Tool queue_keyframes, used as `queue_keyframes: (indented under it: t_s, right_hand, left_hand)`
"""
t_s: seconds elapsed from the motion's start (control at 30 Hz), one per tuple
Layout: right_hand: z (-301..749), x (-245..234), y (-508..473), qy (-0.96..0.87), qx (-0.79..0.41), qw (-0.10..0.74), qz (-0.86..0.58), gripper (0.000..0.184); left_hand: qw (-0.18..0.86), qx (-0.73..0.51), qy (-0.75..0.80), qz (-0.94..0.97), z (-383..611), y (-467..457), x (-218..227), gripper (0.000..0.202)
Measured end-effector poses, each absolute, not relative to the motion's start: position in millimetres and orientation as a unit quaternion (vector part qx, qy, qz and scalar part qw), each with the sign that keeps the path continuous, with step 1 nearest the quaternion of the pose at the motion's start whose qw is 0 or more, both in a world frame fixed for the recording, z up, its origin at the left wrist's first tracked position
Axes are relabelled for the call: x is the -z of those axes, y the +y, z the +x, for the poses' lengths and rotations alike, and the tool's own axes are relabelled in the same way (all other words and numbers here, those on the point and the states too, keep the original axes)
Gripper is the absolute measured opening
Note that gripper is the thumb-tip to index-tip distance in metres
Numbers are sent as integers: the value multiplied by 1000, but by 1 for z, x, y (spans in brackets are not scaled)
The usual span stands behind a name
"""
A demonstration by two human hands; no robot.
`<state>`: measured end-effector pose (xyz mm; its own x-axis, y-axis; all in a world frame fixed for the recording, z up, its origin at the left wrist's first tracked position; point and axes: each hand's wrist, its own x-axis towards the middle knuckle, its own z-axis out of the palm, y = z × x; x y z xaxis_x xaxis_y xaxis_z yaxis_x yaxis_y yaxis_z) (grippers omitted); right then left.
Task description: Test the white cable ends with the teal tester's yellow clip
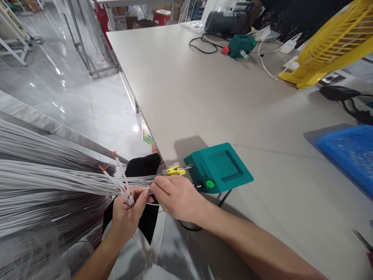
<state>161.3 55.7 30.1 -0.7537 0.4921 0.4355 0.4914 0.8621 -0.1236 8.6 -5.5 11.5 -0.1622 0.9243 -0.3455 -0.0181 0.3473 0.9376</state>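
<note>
My left hand [125, 212] is closed around several white cables [126, 186], whose reddish ends stick up above the fingers. Thumb and forefinger of that hand pinch one cable near its tip. Against those fingertips, my right hand [179, 196] pinches the same cable end; the exact grip is partly hidden by the fingers. Just beyond the right knuckles, a yellow clip [175, 171] is attached to a teal device [223, 167] with a bright green button [210, 184]. The device lies on the table, close to its left edge.
Long bundles of grey-white cables [52, 177] hang at the left. On the grey table [180, 77] stand a yellow fan [332, 42], a blue tray [349, 151], a second green device [241, 46] and a dark motor [225, 22]. A wheeled metal rack [84, 58] stands on the floor.
</note>
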Motion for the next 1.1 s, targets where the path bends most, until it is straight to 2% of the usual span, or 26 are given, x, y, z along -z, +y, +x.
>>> queue_keyframes:
  t_s: [0.13, 0.33, 0.43, 0.53, 0.7, 0.77, 0.87, 0.97, 1.1]
  right_hand:
    - [166, -36, 56, -934, -109, 219, -261, 16]
    - [165, -43, 56, -818, -336, 300, -357, 17]
    - [161, -42, 56, -795, -402, 308, -335, 16]
    - [159, -38, 56, -823, -370, 317, -292, 23]
    - [160, -36, 55, -918, -124, 242, -288, 24]
    - [160, -37, 54, -932, -62, 208, -291, 26]
    - [161, -39, 51, -942, -56, 173, -281, 26]
    - [168, -43, 47, -947, -102, 152, -263, 21]
    - [178, -53, 48, -909, -180, 178, -331, 23]
  left_hand:
    - [532, -449, 632, 341, 5, -7, -11, 24]
    - [530, -464, 625, 337, 4, -5, -17, 18]
    - [518, -442, 620, 389, 6, -4, -21, 18]
    - [527, -412, 600, 439, 7, -5, -22, 19]
    - [519, -381, 605, 469, 7, -9, -17, 21]
    - [505, -389, 616, 463, 8, -9, -17, 20]
    - [481, -402, 646, 435, 11, -5, -19, 21]
    - [479, -419, 667, 386, 12, 0, -21, 24]
    - [514, -428, 646, 368, 12, 3, -22, 25]
